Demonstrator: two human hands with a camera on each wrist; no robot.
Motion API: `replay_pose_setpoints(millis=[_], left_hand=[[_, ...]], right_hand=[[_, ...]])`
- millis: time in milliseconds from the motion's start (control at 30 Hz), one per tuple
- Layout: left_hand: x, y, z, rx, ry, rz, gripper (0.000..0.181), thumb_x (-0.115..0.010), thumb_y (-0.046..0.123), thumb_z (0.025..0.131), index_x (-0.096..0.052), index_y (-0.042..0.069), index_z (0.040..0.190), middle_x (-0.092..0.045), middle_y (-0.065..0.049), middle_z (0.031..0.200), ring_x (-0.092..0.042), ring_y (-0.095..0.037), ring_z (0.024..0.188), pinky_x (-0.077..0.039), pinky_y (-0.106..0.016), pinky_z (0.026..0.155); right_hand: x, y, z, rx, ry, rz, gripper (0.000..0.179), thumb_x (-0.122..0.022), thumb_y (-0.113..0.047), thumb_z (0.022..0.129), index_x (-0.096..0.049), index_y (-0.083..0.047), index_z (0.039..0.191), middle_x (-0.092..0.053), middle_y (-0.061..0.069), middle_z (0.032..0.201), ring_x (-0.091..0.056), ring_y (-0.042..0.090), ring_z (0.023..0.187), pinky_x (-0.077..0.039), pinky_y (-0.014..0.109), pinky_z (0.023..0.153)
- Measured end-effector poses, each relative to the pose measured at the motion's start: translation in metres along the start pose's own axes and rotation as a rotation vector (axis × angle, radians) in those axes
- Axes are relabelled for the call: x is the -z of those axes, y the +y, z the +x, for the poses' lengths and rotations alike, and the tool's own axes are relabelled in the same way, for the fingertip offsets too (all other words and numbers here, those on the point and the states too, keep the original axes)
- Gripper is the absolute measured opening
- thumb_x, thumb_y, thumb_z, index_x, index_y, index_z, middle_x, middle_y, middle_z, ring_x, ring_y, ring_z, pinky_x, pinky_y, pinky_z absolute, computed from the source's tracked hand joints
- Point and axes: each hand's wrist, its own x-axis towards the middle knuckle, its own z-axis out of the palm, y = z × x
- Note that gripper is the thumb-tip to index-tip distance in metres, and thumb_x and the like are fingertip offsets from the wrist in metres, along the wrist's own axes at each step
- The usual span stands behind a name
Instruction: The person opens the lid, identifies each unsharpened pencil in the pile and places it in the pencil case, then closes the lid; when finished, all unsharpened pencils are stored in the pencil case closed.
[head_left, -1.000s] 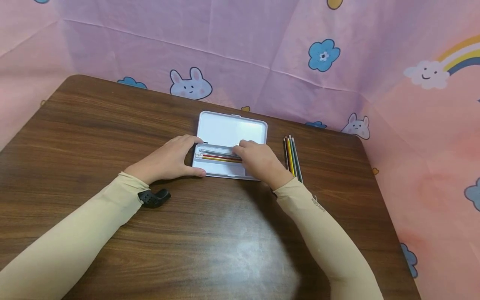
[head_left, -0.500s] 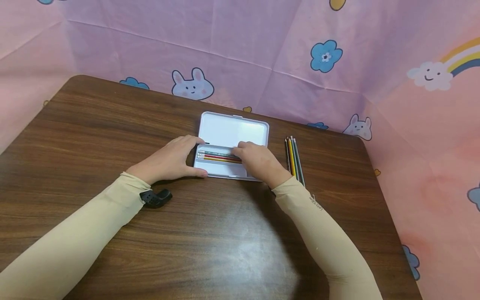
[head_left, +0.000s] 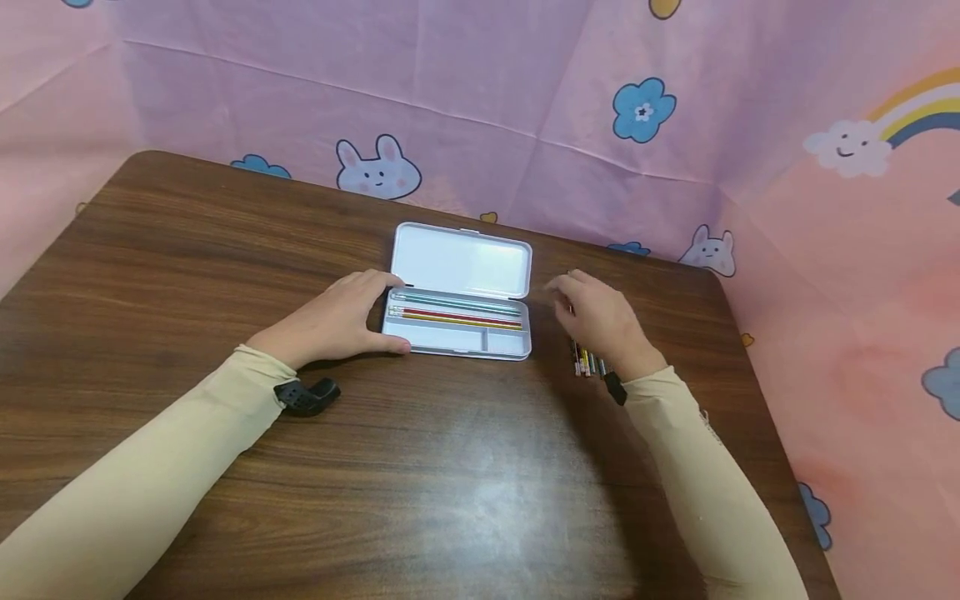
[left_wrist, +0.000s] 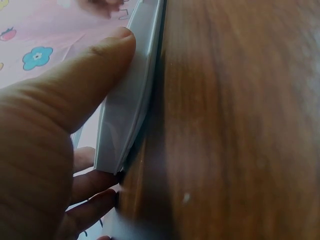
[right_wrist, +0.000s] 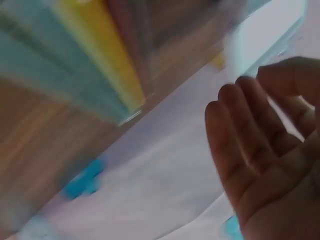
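Note:
A white pencil case (head_left: 438, 337) lies with its lid (head_left: 461, 260) tipped back. Several pencils (head_left: 457, 318), teal, red and yellow, lie side by side in its long compartment. My left hand (head_left: 333, 321) grips the left end of the case. In the left wrist view the thumb (left_wrist: 107, 60) presses along its front wall and fingers curl at its corner. My right hand (head_left: 600, 321) hovers over more pencils (head_left: 583, 362) on the table and partly hides them. In the right wrist view its loosely bent fingers (right_wrist: 240, 130) hold nothing, beside blurred teal, yellow and dark pencils (right_wrist: 100, 45).
The brown wooden table (head_left: 420, 483) meets a pink and purple printed cloth (head_left: 480, 100) along its back and right side. A small compartment (head_left: 506, 340) sits at the case's front right. A black strap (head_left: 307, 397) circles the left wrist.
My right hand has let go of the pencil in the case and moved right, over the loose pencils. A teal pencil now lies along the compartment's back. My left hand stays put.

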Motion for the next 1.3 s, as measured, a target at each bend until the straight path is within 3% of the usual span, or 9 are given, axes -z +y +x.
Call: replay_pose_setpoints(millis=[167,267,500,767,1033,1300], left_hand=[[0.0,0.0,0.0,-0.001,0.003,-0.004,0.102,-0.08,0.068,0.079,-0.043,0.007,0.152,-0.046,-0.015,0.153,-0.04,-0.035,0.142,-0.035,-0.059,0.116],[0.001,0.001,0.0,-0.004,0.003,-0.007,0.102,-0.079,0.067,0.079,-0.043,0.007,0.152,-0.046,-0.016,0.153,-0.04,-0.035,0.142,-0.035,-0.06,0.116],[0.0,0.0,-0.001,0.005,0.004,-0.01,0.101,-0.08,0.067,0.079,-0.043,0.008,0.152,-0.046,-0.015,0.153,-0.04,-0.035,0.143,-0.034,-0.06,0.116],[-0.001,-0.001,0.002,0.007,-0.003,0.005,0.103,-0.079,0.07,0.078,-0.042,0.009,0.153,-0.045,-0.015,0.154,-0.039,-0.035,0.144,-0.034,-0.059,0.117],[0.0,0.0,0.003,0.016,-0.009,0.008,0.104,-0.079,0.07,0.078,-0.042,0.009,0.153,-0.043,-0.015,0.156,-0.037,-0.034,0.145,-0.033,-0.058,0.118],[0.001,0.002,0.002,0.013,-0.011,0.003,0.103,-0.077,0.07,0.079,-0.042,0.008,0.153,-0.043,-0.017,0.156,-0.037,-0.037,0.145,-0.033,-0.061,0.117]], right_hand=[[0.0,0.052,-0.027,-0.24,-0.084,0.187,0.026,-0.06,-0.013,0.101,-0.067,-0.002,0.124,-0.068,0.014,0.11,-0.066,0.03,0.098,-0.055,0.048,0.085],[-0.006,0.07,-0.04,-0.343,-0.163,0.308,0.031,-0.063,-0.019,0.103,-0.062,-0.003,0.129,-0.068,0.016,0.113,-0.066,0.029,0.099,-0.056,0.046,0.085],[-0.015,0.07,-0.048,-0.419,-0.175,0.501,0.037,-0.065,-0.015,0.102,-0.056,0.0,0.134,-0.066,0.021,0.118,-0.068,0.028,0.098,-0.063,0.036,0.075],[-0.016,0.068,-0.047,-0.461,-0.164,0.451,0.037,-0.064,-0.009,0.099,-0.056,0.002,0.133,-0.065,0.023,0.119,-0.068,0.031,0.099,-0.062,0.034,0.072],[-0.011,0.073,-0.049,-0.446,-0.143,0.249,0.036,-0.066,-0.007,0.095,-0.061,0.006,0.129,-0.069,0.023,0.11,-0.067,0.034,0.096,-0.055,0.046,0.083],[-0.013,0.076,-0.052,-0.45,-0.148,0.231,0.033,-0.066,-0.008,0.096,-0.063,0.004,0.127,-0.069,0.019,0.105,-0.064,0.03,0.09,-0.054,0.044,0.08]])
